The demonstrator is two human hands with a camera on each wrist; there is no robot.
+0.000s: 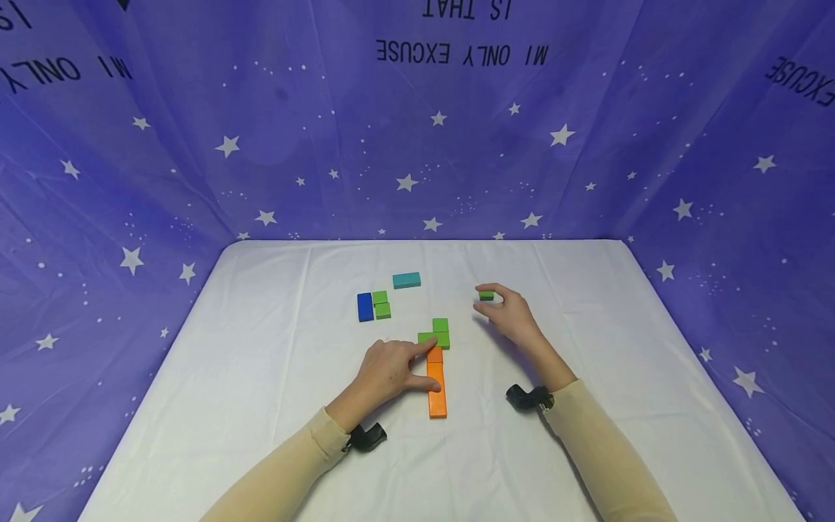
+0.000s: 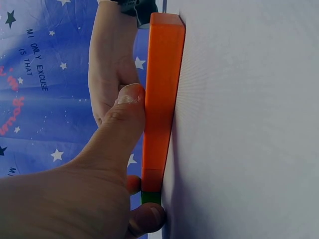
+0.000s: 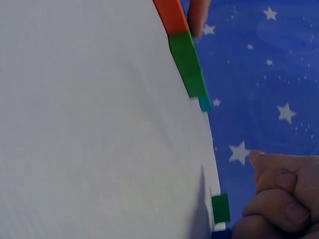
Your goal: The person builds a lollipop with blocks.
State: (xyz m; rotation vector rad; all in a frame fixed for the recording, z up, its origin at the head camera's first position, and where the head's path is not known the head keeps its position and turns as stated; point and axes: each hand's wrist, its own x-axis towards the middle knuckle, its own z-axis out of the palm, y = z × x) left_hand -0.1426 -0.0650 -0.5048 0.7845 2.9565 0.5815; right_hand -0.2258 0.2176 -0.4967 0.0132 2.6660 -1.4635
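Observation:
My left hand [image 1: 388,370] lies over a row of flat blocks. Its thumb rests on a long orange block [image 1: 438,404], and its index fingertip touches the green blocks [image 1: 441,325] at the row's far end. A short orange piece [image 1: 435,354] sits between them. In the left wrist view the thumb presses on the orange block [image 2: 163,64]. My right hand [image 1: 512,315] hovers at the right, thumb and index finger apart on either side of a small green block [image 1: 485,296]. In the right wrist view a gap shows between the fingers and this green block [image 3: 221,208].
Left of the row lie a dark blue block [image 1: 364,307] and two small green blocks [image 1: 382,311]. Farther back is a teal block [image 1: 406,280]. A white cloth [image 1: 274,464] covers the table, and purple star-patterned fabric [image 1: 352,145] hangs behind and at both sides.

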